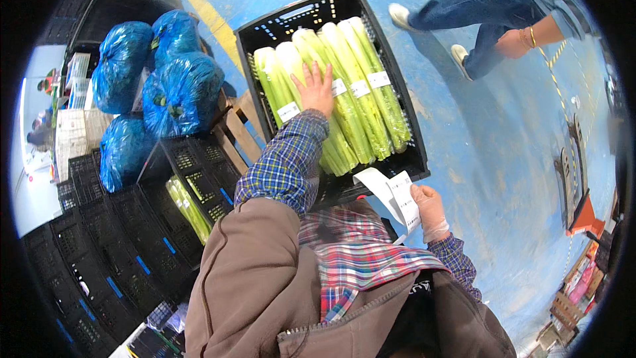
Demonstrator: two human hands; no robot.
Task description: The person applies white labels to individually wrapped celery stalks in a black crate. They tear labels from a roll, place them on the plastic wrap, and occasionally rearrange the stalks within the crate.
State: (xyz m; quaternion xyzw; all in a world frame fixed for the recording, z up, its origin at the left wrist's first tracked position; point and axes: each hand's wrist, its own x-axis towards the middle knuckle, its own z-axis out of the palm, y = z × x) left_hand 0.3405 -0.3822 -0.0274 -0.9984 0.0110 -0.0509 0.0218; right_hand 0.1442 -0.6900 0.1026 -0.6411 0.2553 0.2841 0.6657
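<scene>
My left hand rests with spread fingers on the wrapped celery bunches, which lie side by side in a black plastic crate. White labels are stuck on several of the bunches; my hand and forearm hide part of the middle ones. Just off the crate's near right corner, my right hand, in a thin clear glove, holds a folded strip of printed white labels between thumb and fingers. The strip loops toward the crate's near rim.
Blue plastic bags are heaped at left, beside a wooden pallet. Black crates stand stacked at lower left, one holding celery. Another person stands on the blue floor at upper right. A pallet jack sits far right.
</scene>
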